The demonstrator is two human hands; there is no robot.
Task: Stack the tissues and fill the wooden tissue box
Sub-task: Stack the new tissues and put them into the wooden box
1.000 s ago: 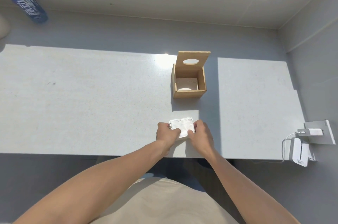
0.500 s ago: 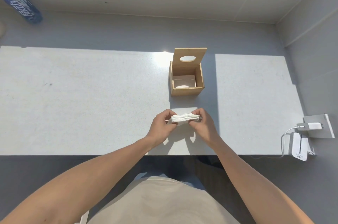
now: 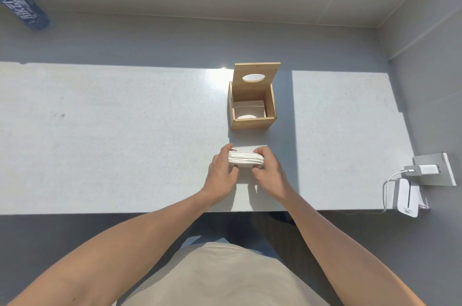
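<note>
1. A stack of tissues (image 3: 246, 158), white, square-folded and several layers thick with its edges roughly lined up, is held at the centre of the frame, just below the wooden tissue box (image 3: 252, 105).
2. The left hand (image 3: 221, 173) grips the stack's left end and the right hand (image 3: 268, 173) its right end, fingers (image 3: 226, 152) curled over the far edge and thumbs on the near side; whether the stack rests on the table (image 3: 112, 130) or is lifted clear of it cannot be told.
3. The box, of pale wood, stands open on the table, its lid (image 3: 256, 78) upright at the back with an oval opening cut through it. White tissues already lie low inside.
4. At the upper left of the frame, a blue bottle (image 3: 23, 9) carries white lettering too blurred to read.
5. At the right edge, a white charger (image 3: 422, 170) sits plugged into a wall socket, its cable looping down to a small white device (image 3: 407, 199) whose markings are too small to read.
</note>
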